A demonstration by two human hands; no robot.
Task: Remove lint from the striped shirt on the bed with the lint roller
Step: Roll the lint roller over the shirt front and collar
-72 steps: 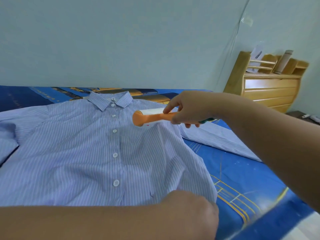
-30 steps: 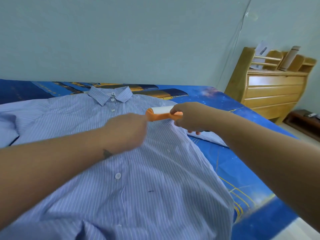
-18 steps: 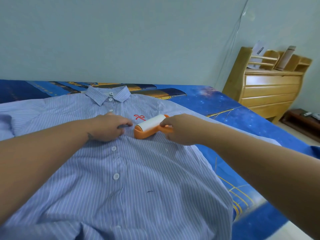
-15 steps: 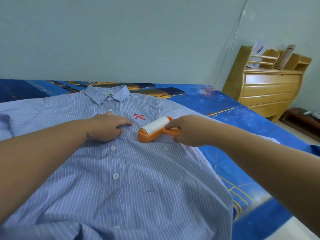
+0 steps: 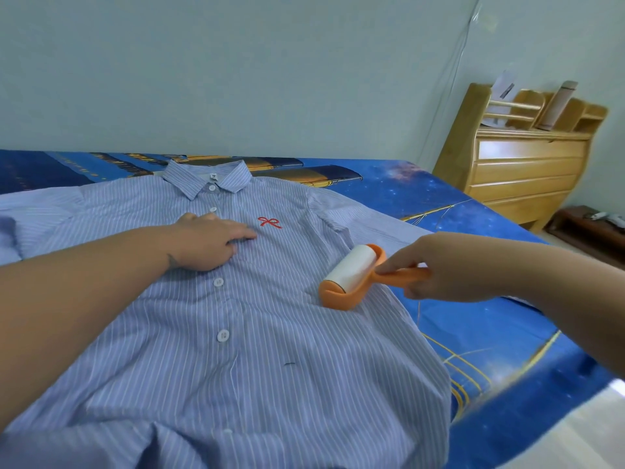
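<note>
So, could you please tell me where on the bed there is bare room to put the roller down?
Bare blue bedsheet lies past the striped shirt, toward the wooden headboard; another strip runs beside the shirt's hem, under the right hand. The shirt's chest is crowded: left hand and lint roller.

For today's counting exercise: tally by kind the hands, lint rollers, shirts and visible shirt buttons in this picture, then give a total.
Hands: 2, left hand and right hand
Lint roller: 1
Striped shirt: 1
Buttons: 4
Total: 8
</note>
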